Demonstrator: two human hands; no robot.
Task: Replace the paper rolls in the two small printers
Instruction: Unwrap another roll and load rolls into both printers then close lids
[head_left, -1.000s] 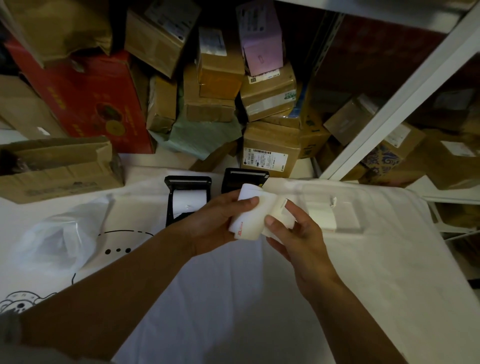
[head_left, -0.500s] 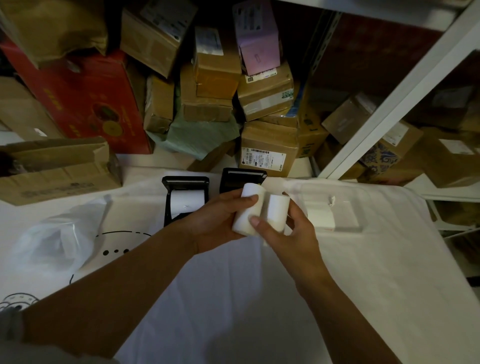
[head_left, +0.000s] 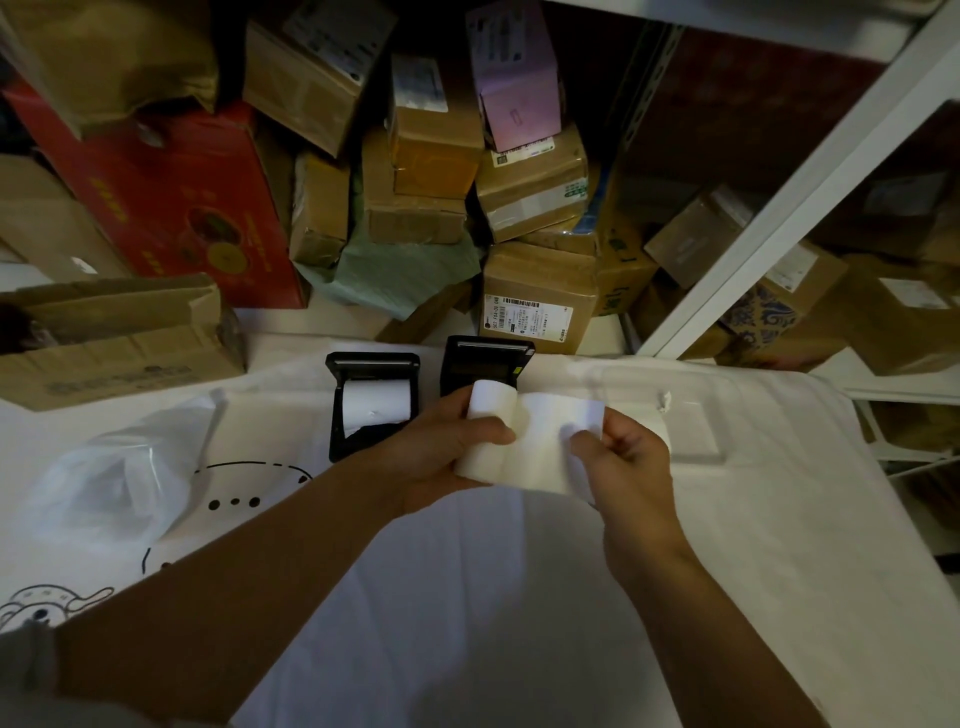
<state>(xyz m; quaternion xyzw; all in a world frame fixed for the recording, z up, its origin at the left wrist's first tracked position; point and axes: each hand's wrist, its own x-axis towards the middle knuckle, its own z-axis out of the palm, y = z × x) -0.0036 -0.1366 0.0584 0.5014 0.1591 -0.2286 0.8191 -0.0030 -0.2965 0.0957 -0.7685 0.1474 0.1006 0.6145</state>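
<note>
Two hands worked one paper roll (head_left: 485, 439) above the cloth's far edge, the left hand (head_left: 441, 447) curled round it and the right hand (head_left: 618, 447) pinching its loose end, likely to feed the open right printer (head_left: 485, 364) beside the loaded left printer (head_left: 371, 400)

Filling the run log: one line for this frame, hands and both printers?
left hand: grips paper roll | right hand: pinches its unrolled end | left printer: open, roll inside | right printer: open, bay hidden
</note>
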